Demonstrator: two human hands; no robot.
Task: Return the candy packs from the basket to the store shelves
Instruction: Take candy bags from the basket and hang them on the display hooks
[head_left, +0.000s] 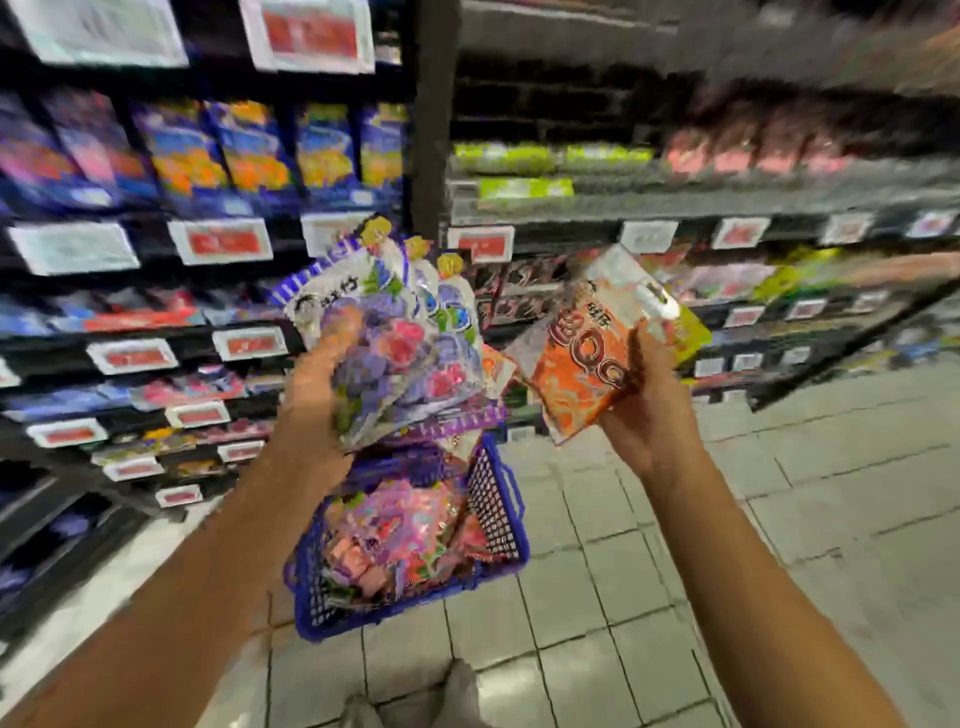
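While each hand grips candy packs (395, 353), basket (498, 499) sits below; shelves (156, 332) alongside.

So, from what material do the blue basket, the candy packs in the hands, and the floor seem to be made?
Blue basket: probably moulded plastic, with lattice walls of one even colour. Purple candy packs in the left hand and orange pack in the right hand: thin glossy plastic film, judging by the crinkles and white glare. Floor: pale square tiles, likely ceramic, with dark grout lines.
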